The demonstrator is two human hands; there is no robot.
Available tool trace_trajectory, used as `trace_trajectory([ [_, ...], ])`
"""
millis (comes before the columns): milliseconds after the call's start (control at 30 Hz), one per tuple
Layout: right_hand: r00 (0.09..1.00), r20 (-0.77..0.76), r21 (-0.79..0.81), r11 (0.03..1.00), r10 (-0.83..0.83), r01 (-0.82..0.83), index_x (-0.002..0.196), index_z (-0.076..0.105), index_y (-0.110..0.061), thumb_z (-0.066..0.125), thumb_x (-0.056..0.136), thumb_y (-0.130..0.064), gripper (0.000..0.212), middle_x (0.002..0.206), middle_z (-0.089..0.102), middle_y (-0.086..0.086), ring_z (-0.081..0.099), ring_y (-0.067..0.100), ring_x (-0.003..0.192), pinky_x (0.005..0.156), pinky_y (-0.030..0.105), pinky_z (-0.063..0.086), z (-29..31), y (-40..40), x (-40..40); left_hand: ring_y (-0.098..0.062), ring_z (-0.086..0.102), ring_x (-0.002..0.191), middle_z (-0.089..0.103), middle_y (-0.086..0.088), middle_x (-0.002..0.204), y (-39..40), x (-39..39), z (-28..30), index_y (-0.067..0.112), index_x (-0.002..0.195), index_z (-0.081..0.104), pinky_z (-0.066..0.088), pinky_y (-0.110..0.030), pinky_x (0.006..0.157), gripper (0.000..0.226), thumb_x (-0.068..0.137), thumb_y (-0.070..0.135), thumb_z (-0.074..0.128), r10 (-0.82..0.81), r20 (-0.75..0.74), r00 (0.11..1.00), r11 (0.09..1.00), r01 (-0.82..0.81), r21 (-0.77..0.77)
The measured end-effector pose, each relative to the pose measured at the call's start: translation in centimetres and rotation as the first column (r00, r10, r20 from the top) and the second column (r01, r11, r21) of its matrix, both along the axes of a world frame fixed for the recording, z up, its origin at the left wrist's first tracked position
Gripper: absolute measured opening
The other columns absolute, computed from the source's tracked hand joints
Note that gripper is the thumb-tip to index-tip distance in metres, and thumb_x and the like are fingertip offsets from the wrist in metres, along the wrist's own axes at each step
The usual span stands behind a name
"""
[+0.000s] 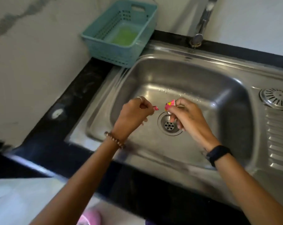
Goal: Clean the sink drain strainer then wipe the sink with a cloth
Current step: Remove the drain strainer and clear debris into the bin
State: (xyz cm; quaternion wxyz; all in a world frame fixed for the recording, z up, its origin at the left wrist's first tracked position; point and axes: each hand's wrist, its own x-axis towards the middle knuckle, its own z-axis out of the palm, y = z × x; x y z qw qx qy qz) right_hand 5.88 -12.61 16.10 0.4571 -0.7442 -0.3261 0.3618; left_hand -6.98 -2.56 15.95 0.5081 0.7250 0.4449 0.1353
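Both my hands hover above the steel sink [202, 82], just over its open drain [169, 125]. My right hand [188, 118] pinches a small pink and yellow sachet [170, 106] between thumb and fingers. My left hand [135, 112] pinches a tiny pink torn-off strip [155, 108] a short gap to the left of the sachet. The round metal drain strainer [275, 98] lies on the ribbed drainboard to the right of the basin. No cloth is plainly in view.
A teal plastic basket [121, 34] with something green inside stands on the black counter at the sink's back left corner. The tap [200, 25] rises behind the basin. A pink object [90, 216] shows at the bottom edge.
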Motion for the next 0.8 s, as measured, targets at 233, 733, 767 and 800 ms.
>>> trace_trajectory([
  [233, 0.942, -0.179, 0.13, 0.956, 0.284, -0.263, 0.077, 0.061, -0.022, 0.058, 0.086, -0.025, 0.01, 0.051, 0.058, -0.002, 0.042, 0.004, 0.038, 0.034, 0.011, 0.03, 2.7, -6.0, -19.2, -0.003, 0.053, 0.045, 0.061, 0.005, 0.061, -10.5, -19.8, 3.6, 0.018, 0.073, 0.061, 0.045, -0.016, 0.044, 0.012, 0.083, 0.011, 0.062, 0.33, 0.193, 0.924, 0.94, -0.304, -0.153],
  [733, 0.465, 0.237, -0.415, 0.522, 0.853, -0.745, 0.096, 0.065, -0.022, 0.06, 0.086, -0.033, 0.016, 0.099, 0.054, 0.002, 0.059, 0.024, 0.088, 0.067, 0.031, 0.043, -17.7, -9.0, -44.0, -0.016, 0.064, 0.062, 0.066, -0.013, 0.075, -24.5, -45.2, -16.1, 0.002, 0.079, 0.063, 0.054, -0.028, 0.06, 0.008, 0.084, 0.008, 0.061, 0.88, -0.118, 0.46, 0.354, -0.801, -0.483],
  [767, 0.443, 0.187, -0.446, 0.478, 0.877, -0.757, 0.098, 0.066, -0.02, 0.06, 0.086, -0.028, 0.016, 0.102, 0.059, 0.005, 0.06, 0.025, 0.091, 0.071, 0.031, 0.044, -20.2, -8.9, -44.8, -0.013, 0.065, 0.057, 0.065, -0.014, 0.073, -24.9, -45.7, -18.6, 0.001, 0.081, 0.063, 0.055, -0.023, 0.057, 0.008, 0.086, 0.006, 0.059, 0.908, -0.15, 0.391, 0.253, -0.798, -0.547],
  [800, 0.42, 0.148, -0.462, 0.438, 0.896, -0.771, 0.099, 0.067, -0.017, 0.059, 0.086, -0.023, 0.016, 0.104, 0.063, 0.006, 0.061, 0.026, 0.093, 0.073, 0.031, 0.045, -23.3, -8.7, -45.7, -0.011, 0.065, 0.053, 0.064, -0.014, 0.07, -25.0, -46.2, -21.7, 0.001, 0.082, 0.062, 0.055, -0.019, 0.053, 0.008, 0.087, 0.004, 0.056, 0.929, -0.185, 0.322, 0.154, -0.788, -0.596],
])
